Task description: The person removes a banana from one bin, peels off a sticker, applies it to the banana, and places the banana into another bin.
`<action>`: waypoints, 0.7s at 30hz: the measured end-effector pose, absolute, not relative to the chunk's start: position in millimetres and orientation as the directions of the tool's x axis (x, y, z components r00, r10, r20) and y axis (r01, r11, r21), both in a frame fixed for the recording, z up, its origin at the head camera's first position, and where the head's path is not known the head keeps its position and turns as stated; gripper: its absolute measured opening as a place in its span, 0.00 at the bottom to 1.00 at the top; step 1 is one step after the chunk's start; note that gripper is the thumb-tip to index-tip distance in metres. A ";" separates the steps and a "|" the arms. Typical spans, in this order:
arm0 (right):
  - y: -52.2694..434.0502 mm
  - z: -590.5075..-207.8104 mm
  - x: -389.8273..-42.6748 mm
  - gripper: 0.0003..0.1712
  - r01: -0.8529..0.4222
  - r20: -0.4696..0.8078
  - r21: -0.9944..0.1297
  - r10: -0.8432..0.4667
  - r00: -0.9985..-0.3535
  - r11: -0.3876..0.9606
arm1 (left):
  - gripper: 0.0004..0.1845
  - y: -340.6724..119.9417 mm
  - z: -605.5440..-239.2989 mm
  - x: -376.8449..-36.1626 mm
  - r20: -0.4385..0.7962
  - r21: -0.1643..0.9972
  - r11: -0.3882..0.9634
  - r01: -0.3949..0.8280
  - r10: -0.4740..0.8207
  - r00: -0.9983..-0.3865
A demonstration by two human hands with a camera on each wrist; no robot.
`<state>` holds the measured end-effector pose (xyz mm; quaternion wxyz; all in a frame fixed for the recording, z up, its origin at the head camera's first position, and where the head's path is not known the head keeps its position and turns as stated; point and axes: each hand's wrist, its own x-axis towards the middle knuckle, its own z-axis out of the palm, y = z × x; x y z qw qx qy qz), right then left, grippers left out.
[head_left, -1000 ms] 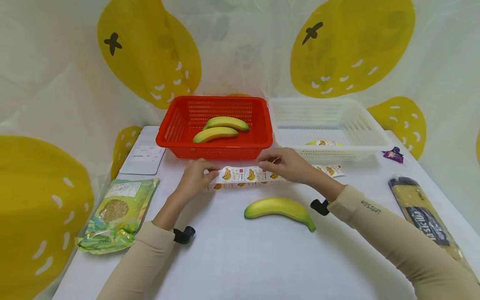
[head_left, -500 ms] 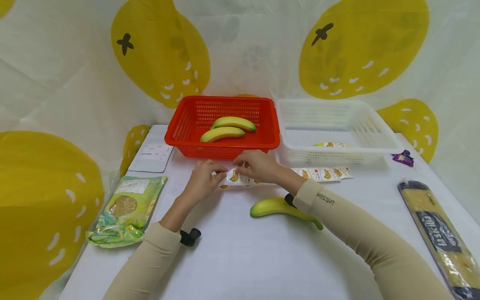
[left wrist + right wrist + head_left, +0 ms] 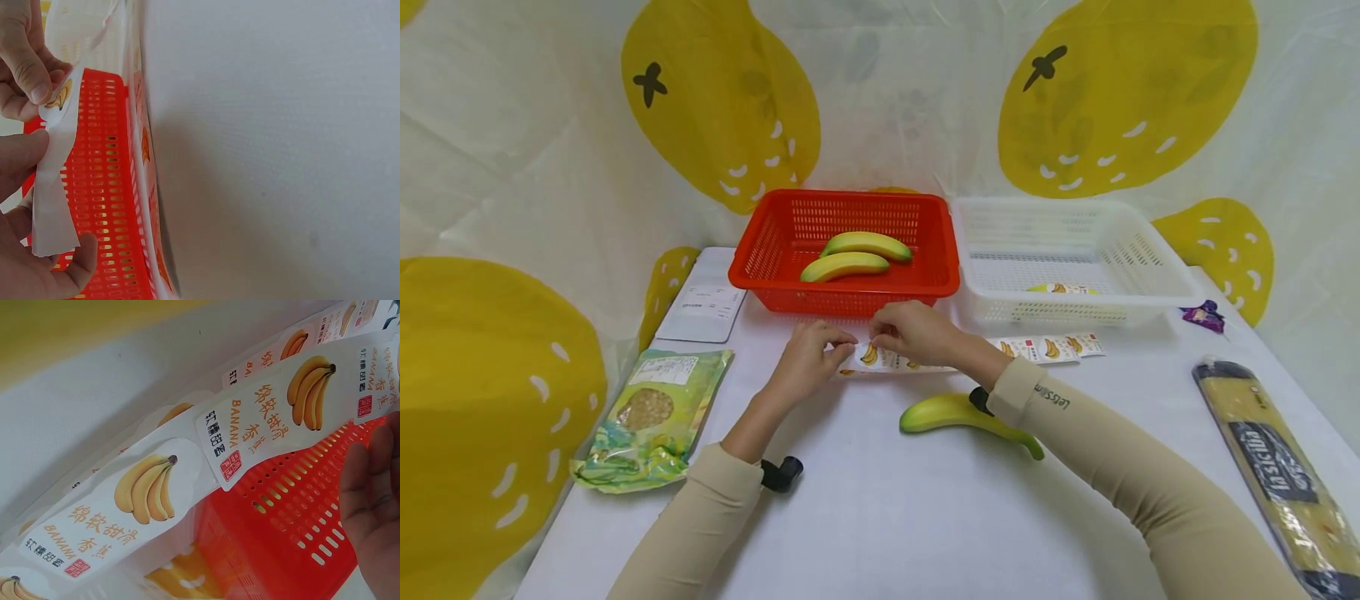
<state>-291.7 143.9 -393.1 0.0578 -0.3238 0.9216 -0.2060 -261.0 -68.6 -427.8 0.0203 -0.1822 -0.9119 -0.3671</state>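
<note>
**Count**

3 bananas: 2 in red basket (image 3: 848, 242) upper ctr ( (image 3: 867, 243), (image 3: 844, 266)), 1 on table lower ctr (image 3: 958, 412). 2 baskets: red + white (image 3: 1075, 254), upper right. 1 sticker strip (image 3: 1045, 347), ctr. 1 green pouch (image 3: 651, 421) left, 1 pasta pack (image 3: 1273, 467) right. 2 hands.

This looks like a staged recording booth rather than a lived-in room: a tabletop (image 3: 880, 517) covered in plain white cloth, closed in by a draped white backdrop (image 3: 917, 100) printed with big yellow fruit shapes (it wraps round both sides). Goods are laid out sparsely, with a red basket (image 3: 925, 283) and a white basket (image 3: 1157, 287) side by side.
</note>
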 end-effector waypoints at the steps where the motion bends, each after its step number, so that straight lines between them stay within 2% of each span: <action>1: 144.1 -393.3 -291.6 0.04 -0.577 0.029 -0.414 -0.624 -0.781 0.704 | 0.10 -68.6 -428.0 -261.3 0.166 0.666 0.663 0.343 0.316 -0.934; 12: 149.3 -394.0 -290.3 0.02 -0.611 0.085 -0.450 -0.650 -0.755 0.652 | 0.09 -70.5 -428.9 -262.3 0.090 0.700 0.665 0.260 0.279 -0.956; 21: 154.5 -393.6 -291.7 0.04 -0.547 0.062 -0.537 -0.617 -0.785 0.642 | 0.09 -71.2 -432.3 -264.3 0.051 0.706 0.677 0.209 0.246 -0.968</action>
